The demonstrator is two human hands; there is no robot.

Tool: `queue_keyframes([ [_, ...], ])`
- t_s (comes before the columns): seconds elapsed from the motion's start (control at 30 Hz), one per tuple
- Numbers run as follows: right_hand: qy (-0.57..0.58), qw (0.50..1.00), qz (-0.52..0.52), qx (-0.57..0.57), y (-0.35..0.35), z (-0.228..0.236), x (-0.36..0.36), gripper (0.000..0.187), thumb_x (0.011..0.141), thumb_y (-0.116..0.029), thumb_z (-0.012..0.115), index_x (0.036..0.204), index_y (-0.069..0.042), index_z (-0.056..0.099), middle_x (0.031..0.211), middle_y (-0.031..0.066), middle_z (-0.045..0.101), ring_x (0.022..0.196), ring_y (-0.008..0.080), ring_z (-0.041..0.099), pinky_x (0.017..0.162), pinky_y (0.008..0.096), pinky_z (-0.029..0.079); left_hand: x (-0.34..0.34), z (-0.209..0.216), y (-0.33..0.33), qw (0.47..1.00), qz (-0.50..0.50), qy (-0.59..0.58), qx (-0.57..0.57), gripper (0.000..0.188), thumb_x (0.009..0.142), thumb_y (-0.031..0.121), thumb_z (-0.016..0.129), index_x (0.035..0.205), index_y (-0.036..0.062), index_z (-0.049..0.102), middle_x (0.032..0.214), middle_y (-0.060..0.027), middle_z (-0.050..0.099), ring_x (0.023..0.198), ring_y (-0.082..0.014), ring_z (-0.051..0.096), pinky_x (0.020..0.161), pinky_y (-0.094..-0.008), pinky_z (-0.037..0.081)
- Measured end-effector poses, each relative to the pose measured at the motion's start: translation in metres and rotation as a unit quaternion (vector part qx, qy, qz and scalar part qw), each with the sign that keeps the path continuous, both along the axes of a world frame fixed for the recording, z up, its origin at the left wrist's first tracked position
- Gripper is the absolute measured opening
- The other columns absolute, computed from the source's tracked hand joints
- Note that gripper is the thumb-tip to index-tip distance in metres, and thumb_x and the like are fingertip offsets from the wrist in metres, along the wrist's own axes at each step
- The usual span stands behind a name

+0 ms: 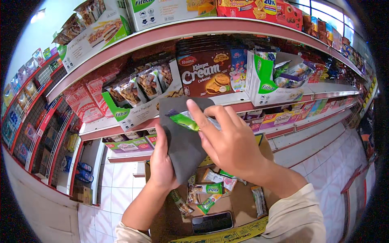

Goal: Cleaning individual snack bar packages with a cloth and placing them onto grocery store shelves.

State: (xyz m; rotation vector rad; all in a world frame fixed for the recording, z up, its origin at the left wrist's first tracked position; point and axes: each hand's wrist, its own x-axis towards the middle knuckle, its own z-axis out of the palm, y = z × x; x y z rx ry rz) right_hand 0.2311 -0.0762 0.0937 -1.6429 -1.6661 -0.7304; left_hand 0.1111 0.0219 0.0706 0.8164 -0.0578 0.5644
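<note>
My left hand grips a dark grey cloth from its left side, thumb pointing up along the edge. On the upper part of the cloth rests a snack bar in a green, purple and silver wrapper. My right hand bends over this bar from the right, index finger and thumb around it, covering its right end. Below both hands stands an open cardboard box. Several wrapped snack bars lie loose inside it, and near its front is a dark phone.
Ahead is a shelf with an open carton of snack bars at left and another carton at right. Brown biscuit packs stand between them. An upper shelf edge overhangs. Wire racks line the left.
</note>
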Motion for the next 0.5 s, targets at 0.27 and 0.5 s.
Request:
queue_keyframes([
  [0.27, 0.021, 0.992, -0.064, 0.104, -0.015, 0.008, 0.016, 0.056, 0.065, 0.0, 0.069, 0.118, -0.008, 0.053, 0.089, 0.0101, 0.05, 0.08, 0.0259, 0.053, 0.068, 0.0342, 0.044, -0.012, 0.009, -0.008, 0.994, 0.08, 0.019, 0.066, 0.062, 0.095, 0.048, 0.021, 0.132, -0.0014, 0.031, 0.127, -0.0159, 0.045, 0.114, -0.0251, 0.049, 0.098, -0.0371, 0.038],
  [0.5, 0.028, 0.997, 0.038, 0.067, -0.009, 0.005, 0.009, 0.053, 0.069, 0.0, 0.066, 0.12, -0.013, 0.056, 0.095, 0.0104, 0.05, 0.084, 0.0249, 0.053, 0.072, 0.034, 0.044, -0.003, 0.005, -0.019, 0.993, 0.008, 0.098, 0.065, 0.063, 0.095, 0.05, 0.018, 0.132, 0.0006, 0.032, 0.124, -0.0142, 0.048, 0.111, -0.0226, 0.051, 0.098, -0.0358, 0.039],
])
